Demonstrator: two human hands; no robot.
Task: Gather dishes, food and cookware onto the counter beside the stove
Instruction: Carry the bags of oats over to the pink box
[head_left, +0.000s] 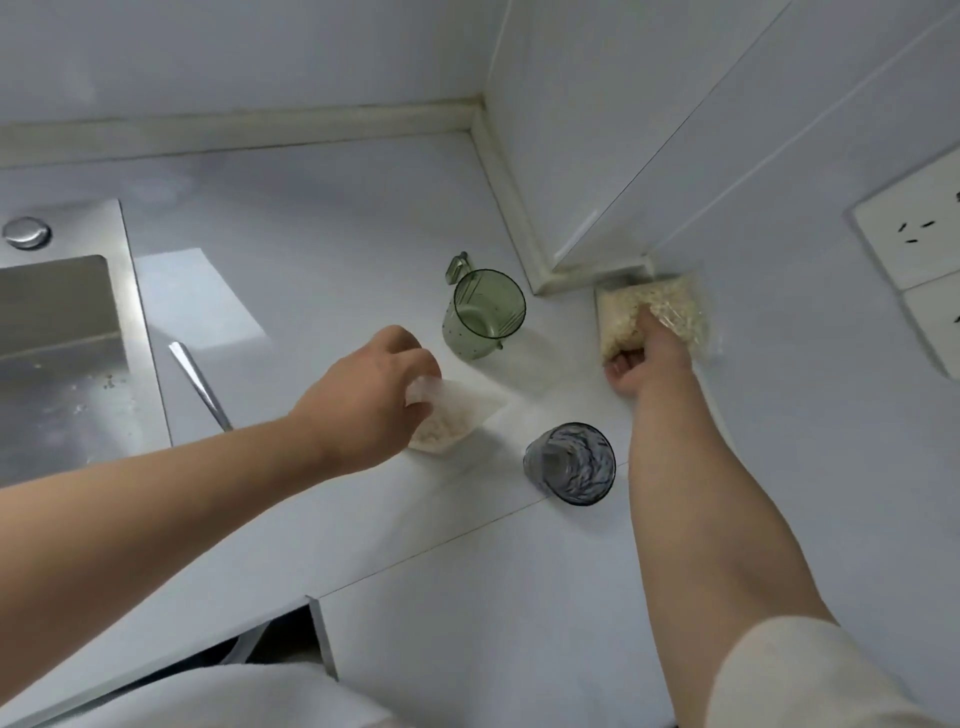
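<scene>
Grain bag (670, 312) sits in the desk (311, 234) corner by the wall, right hand (641, 358) curling fingers (621, 370) round it; left hand (374, 395) pinches the packet (452, 421) mid-desk. Best to lift both clear of cup (480, 314) and glass (570, 464).

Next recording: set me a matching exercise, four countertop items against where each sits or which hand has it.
Items: 1 green cup; 2 dark glass; 3 full grain bag; 4 smaller grain bag.
States: A in the right hand's grip, against the wall; B upright, has a handle; C pinched by the left hand; D upright, nearest the counter's front edge.
Pairs: 1-B; 2-D; 3-A; 4-C.
</scene>
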